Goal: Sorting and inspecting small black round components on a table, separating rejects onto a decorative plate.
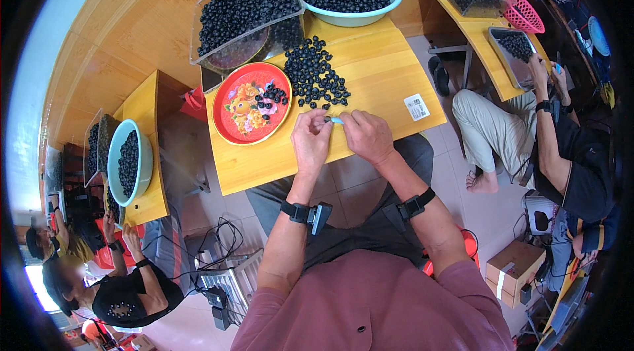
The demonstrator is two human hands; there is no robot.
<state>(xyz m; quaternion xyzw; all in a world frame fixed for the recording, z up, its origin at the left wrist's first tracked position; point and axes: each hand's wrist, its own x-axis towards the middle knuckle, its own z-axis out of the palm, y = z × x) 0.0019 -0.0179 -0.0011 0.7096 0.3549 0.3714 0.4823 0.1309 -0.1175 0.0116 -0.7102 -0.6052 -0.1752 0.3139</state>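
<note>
Over the near edge of a yellow wooden table (370, 64), my hands meet fingertip to fingertip. My left hand (312, 141) is closed in a pinch, with a small dark ball just visible at the fingertips. A small tool with a light-blue handle (337, 120) is gripped in my right hand (368, 138), pointing toward the pinched ball; its tip is too small to make out. Just beyond lies a loose pile of shiny black round balls (314, 73), the size of large beads. Left of my hands, a red flower-patterned tray (228, 128) holds several of them.
At the table's back stand a clear plastic bin (247, 37) and a light-blue basin (350, 19), both full of black balls. A white label (416, 106) is stuck at the right. Co-workers sit at tables on both sides. Cables (224, 239) and a cardboard box (515, 272) are on the floor.
</note>
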